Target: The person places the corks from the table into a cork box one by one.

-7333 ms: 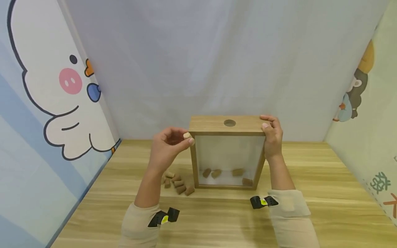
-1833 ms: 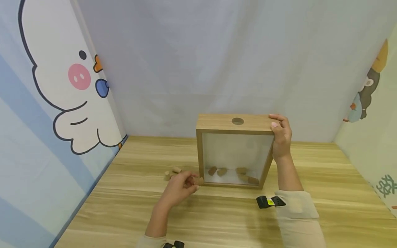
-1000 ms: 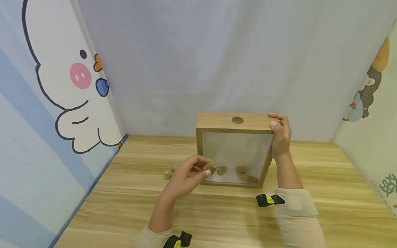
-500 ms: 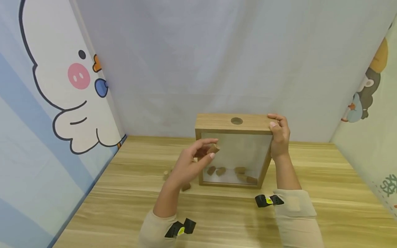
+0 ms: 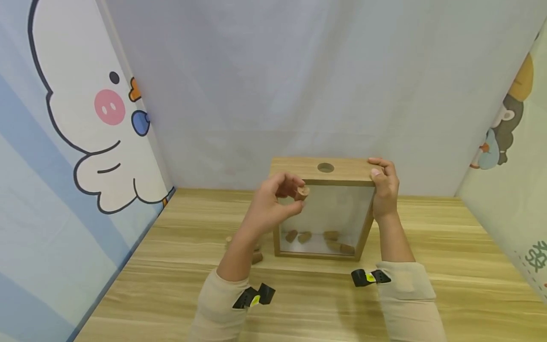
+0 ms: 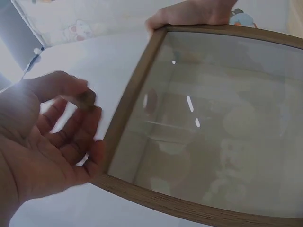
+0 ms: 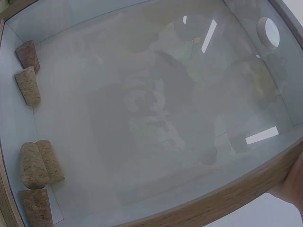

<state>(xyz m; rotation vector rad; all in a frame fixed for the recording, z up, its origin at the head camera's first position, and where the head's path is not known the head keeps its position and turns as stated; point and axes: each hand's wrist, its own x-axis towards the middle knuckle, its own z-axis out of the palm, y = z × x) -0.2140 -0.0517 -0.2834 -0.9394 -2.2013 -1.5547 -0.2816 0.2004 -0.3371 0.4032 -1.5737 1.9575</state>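
lifting a cork (image 5: 302, 193) toward the top of the box (image 5: 348, 174) looks like the step in hand. the left hand (image 5: 273, 203) pinches that cork between thumb and fingertips, its pale end seen from above; it hangs in front of the box, near the upper front edge and to the left of the hole (image 5: 325, 167), and is neither over the hole nor in it. the right hand (image 5: 386, 189) grips the box's upper right corner, thumb on its top and fingers going over to the back, apparently to steady it. the box stands upright on the counter (image 5: 307, 299). five corks (image 7: 33, 165) lie inside the box along its floor, two toward its left side and three toward its right. a few loose corks (image 5: 257, 257) lie on the counter to the left of the box, partly hidden by the left forearm (image 5: 237, 259), so i cannot count them.

from here the next move seems to call for raising the cork above the box's top, shifting it rightward to the hole, turning an end down and letting go once it is lined up, with the right hand bracing the box against tipping.
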